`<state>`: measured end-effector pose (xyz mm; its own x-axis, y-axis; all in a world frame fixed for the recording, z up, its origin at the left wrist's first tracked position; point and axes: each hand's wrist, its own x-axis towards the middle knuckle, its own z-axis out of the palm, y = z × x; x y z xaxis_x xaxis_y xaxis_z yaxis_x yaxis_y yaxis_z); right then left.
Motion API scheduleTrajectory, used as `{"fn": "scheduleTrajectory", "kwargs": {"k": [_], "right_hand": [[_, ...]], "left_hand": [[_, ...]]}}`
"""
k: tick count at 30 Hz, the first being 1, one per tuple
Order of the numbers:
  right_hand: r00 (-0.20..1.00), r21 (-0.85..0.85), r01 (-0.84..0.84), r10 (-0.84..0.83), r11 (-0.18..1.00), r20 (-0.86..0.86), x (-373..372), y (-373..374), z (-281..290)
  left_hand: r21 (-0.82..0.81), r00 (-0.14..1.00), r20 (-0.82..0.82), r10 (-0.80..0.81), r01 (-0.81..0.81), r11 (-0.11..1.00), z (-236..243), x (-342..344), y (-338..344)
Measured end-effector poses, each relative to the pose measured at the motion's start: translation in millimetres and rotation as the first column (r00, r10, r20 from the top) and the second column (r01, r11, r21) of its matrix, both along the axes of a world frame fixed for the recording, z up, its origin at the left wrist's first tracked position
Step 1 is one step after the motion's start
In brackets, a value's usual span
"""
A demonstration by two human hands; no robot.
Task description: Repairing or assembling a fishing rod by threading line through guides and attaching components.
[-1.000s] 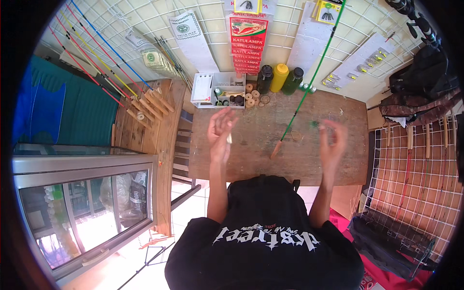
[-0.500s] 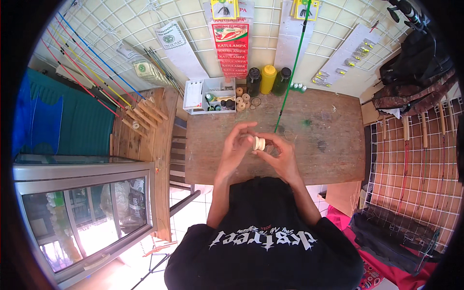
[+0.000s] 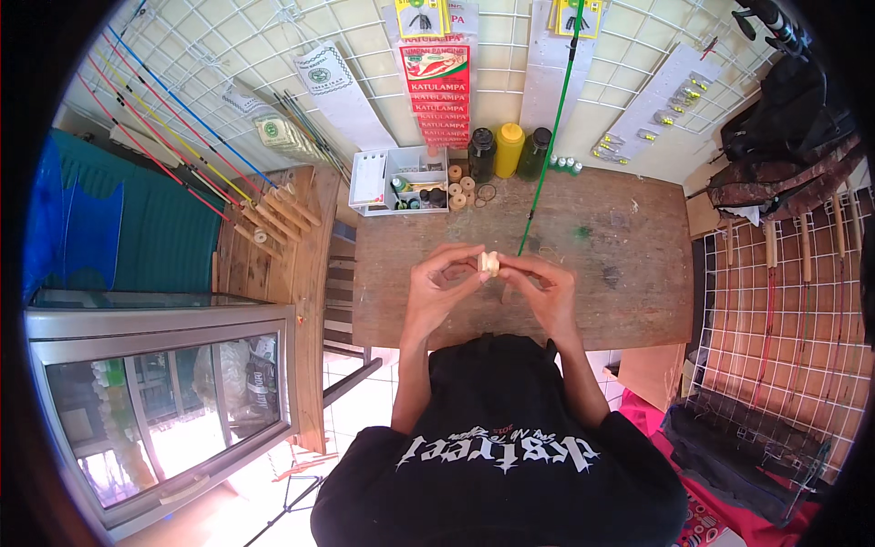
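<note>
Worn brown wood makes up the surface (image 3: 629, 237), standing in a bright corner fitted with white wire grid. Nearest is the person's black shirt (image 3: 492, 387), with bare forearms reaching forward over the near edge. Just past it, the left hand (image 3: 441, 288) pinches one side of a small pale piece (image 3: 489, 263) between thumb and fingers, and the right hand (image 3: 544, 288) grips the other side the same way. The pale piece (rounded, rather like a little spool) is held between the fingertips, above the surface. Beyond the hands, a thin green rod (image 3: 550, 159) slants up and away toward the grid; its lower end is partly hidden by the right hand. Toward the back left sits a white compartment box (image 3: 387, 212) holding small items, with cork rings (image 3: 461, 194) clustered just beside it. Next to those stand a black bottle (image 3: 481, 157), a yellow bottle (image 3: 509, 153) and a dark green bottle (image 3: 533, 157). Farthest off, red packets (image 3: 437, 91) hang against the wire grid (image 3: 503, 77).
</note>
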<state>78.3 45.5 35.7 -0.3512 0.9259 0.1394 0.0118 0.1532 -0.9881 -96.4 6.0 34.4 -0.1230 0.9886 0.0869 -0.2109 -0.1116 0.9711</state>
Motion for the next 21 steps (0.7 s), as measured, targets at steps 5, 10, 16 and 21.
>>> {"fn": "scheduleTrajectory", "kwargs": {"k": [5,10,16,21], "right_hand": [[0.982,-0.138,0.074,-0.096,0.988,-0.165,13,5,-1],[0.934,-0.137,0.303,-0.322,0.943,-0.154,38,22,1],[0.794,-0.006,0.600,-0.597,0.800,-0.114,76,43,-2],[0.654,0.080,0.756,-0.743,0.650,-0.143,127,62,-12]], "left_hand": [[-0.007,1.000,-0.014,0.012,-0.012,1.000,0,-4,-1],[-0.016,0.999,0.032,0.031,-0.031,0.999,-4,-14,-2],[-0.041,0.994,-0.010,0.104,-0.105,0.994,-1,-25,-5],[-0.068,0.989,0.034,0.145,-0.142,0.987,3,-32,-9]]}}
